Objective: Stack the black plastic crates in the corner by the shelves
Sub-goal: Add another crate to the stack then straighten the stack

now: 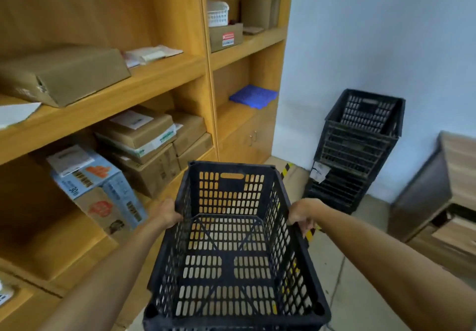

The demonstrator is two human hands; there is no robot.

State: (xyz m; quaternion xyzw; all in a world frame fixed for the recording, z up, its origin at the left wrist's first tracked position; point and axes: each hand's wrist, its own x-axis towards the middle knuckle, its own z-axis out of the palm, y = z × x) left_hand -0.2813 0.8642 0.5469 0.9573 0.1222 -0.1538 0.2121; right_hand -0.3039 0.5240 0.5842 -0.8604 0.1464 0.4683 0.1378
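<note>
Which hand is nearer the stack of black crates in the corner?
Right. The right hand grips the carried crate on the side facing the crate stack; the left hand grips the opposite, shelf-facing side.

1 black crate in my hands, 1 crate stack in the corner (count unclear), 1 white basket, 1 blue mat.

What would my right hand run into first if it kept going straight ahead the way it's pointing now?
Probably the stack of black crates in the corner. The right hand, gripping the carried crate by its rim, points forward towards it, and only bare floor shows between, though depth is hard to judge.
</note>
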